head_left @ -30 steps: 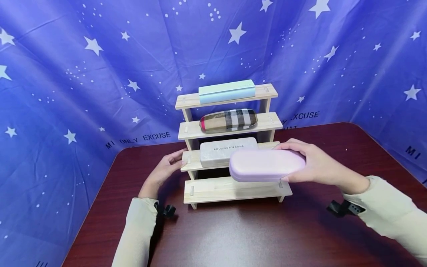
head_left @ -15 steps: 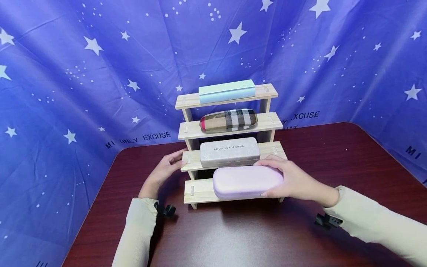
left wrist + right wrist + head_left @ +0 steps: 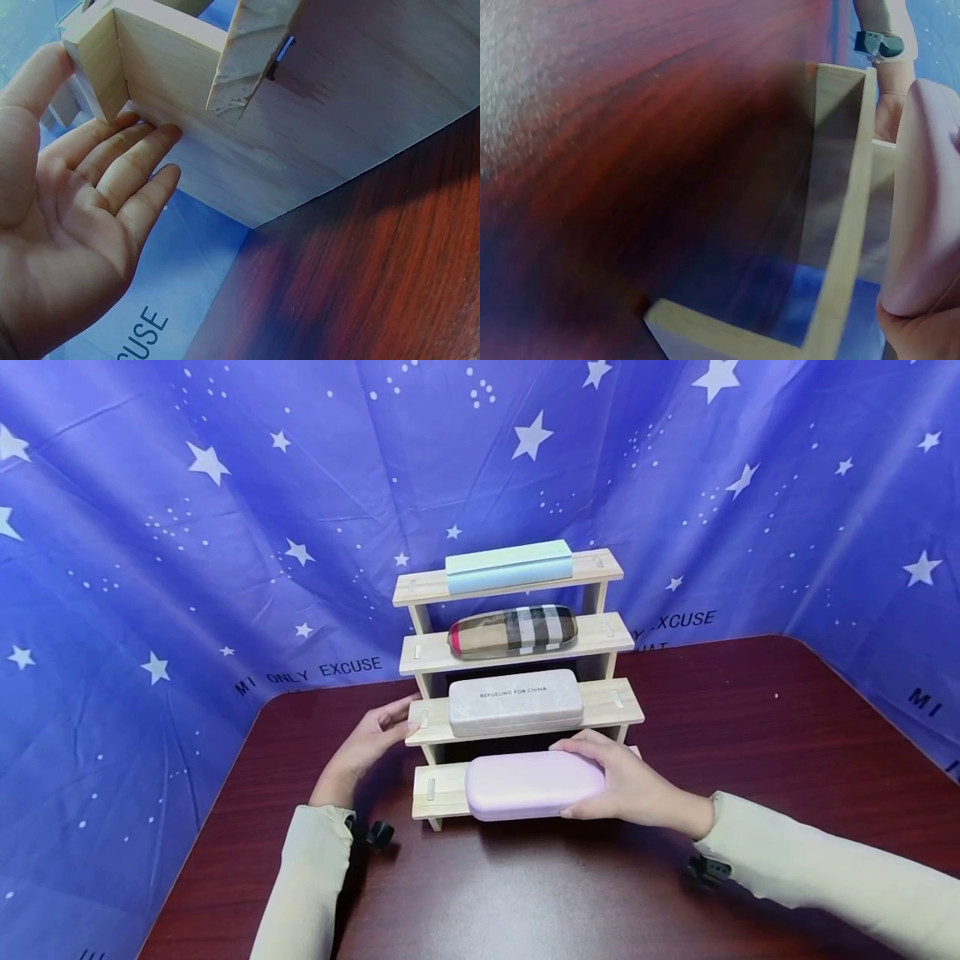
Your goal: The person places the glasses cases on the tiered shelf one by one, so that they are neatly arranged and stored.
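Observation:
A lavender glasses case [image 3: 528,785] lies level over the lowest step of a four-tier wooden display rack [image 3: 438,789]. My right hand [image 3: 626,785] grips its right end, thumb at the front and fingers behind. Whether the case touches the board I cannot tell; the right wrist view shows the case [image 3: 926,202] close to the board's edge. At the rack's left side, my left hand [image 3: 367,739] holds the end of the second step from the bottom. In the left wrist view, its thumb and fingers [image 3: 120,172] lie on either side of that board.
Higher steps carry a grey marbled case [image 3: 510,714] with lettering, a plaid case [image 3: 487,635] and a light blue case [image 3: 510,577] on top. The dark red wooden table [image 3: 480,893] extends around the rack. A blue starry curtain [image 3: 337,485] hangs behind.
My right hand has brought the lavender case down and leftward, from in front of the second step to the lowest one. The left hand has stayed put.

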The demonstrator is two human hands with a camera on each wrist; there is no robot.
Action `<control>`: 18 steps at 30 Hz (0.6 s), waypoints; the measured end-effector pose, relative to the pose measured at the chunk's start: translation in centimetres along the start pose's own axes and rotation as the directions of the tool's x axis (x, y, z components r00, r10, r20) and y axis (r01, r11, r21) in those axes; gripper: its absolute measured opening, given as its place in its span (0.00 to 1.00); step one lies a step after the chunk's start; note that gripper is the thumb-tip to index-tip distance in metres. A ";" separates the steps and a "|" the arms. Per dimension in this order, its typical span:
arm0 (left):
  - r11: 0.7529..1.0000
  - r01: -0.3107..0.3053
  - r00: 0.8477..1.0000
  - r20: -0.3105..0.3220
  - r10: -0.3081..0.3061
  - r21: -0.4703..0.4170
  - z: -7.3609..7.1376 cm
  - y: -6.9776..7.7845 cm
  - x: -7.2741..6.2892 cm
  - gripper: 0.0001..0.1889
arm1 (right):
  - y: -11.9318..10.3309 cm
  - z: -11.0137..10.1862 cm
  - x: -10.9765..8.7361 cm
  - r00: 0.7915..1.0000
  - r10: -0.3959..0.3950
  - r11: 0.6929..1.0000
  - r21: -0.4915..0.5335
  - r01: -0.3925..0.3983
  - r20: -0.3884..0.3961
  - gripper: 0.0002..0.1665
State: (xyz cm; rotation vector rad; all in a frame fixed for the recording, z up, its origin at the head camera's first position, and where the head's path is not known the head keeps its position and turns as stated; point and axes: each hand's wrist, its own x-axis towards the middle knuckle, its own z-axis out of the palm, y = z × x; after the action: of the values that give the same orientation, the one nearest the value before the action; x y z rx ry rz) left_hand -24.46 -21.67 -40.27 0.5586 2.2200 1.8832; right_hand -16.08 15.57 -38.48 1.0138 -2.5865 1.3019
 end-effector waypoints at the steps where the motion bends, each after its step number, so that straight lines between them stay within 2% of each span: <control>1: 1.000 0.000 1.000 0.000 0.000 0.002 0.0 0.0 0.0 0.29 | 0.1 0.2 0.0 1.000 -0.002 1.000 0.003 0.002 -0.004 0.41; 10: 1.000 -0.007 1.000 0.000 0.007 0.015 0.0 -0.1 0.0 0.29 | 0.9 1.5 0.3 0.999 -0.013 1.000 0.000 0.013 -0.037 0.40; 18: 1.000 0.000 1.000 -0.001 0.000 0.007 0.1 0.0 0.0 0.29 | 1.1 1.9 0.6 0.996 0.057 0.998 -0.005 -0.058 -0.063 0.41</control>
State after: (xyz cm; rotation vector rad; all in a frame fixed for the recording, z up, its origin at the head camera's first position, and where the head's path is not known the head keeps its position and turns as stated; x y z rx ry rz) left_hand -24.42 -21.63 -40.26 0.5591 2.2281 1.8770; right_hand -16.79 14.31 -40.30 0.8882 -2.5896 1.3146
